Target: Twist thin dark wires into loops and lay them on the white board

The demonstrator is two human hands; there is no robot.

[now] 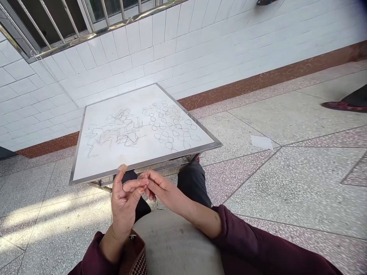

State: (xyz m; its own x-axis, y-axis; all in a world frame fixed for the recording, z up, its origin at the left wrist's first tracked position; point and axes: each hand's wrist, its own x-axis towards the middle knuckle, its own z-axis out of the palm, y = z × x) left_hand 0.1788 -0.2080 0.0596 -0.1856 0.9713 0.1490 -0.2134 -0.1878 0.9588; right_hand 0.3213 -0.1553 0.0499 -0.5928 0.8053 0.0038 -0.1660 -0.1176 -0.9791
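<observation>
My left hand [124, 202] is raised in front of me with its fingers apart, and one long fingernail points up. My right hand [155, 185] reaches across, its fingertips pressed against the left hand's fingers. I see no object between them. Both hands hang just below the near metal edge of a tilted white board [143, 130]. Pencil marks cover the board: a jagged scribble [114, 131] on the left and rows of small loops [172, 126] on the right. Neither hand touches the board.
Dark trouser knees [193, 179] rise under the board. A pale cloth [177, 244] lies across my lap beside a brown bag [133, 256]. A white paper scrap [261, 142] lies on the terrazzo floor. A red shoe [341, 106] stands at right, by a tiled wall with a barred window [69, 23].
</observation>
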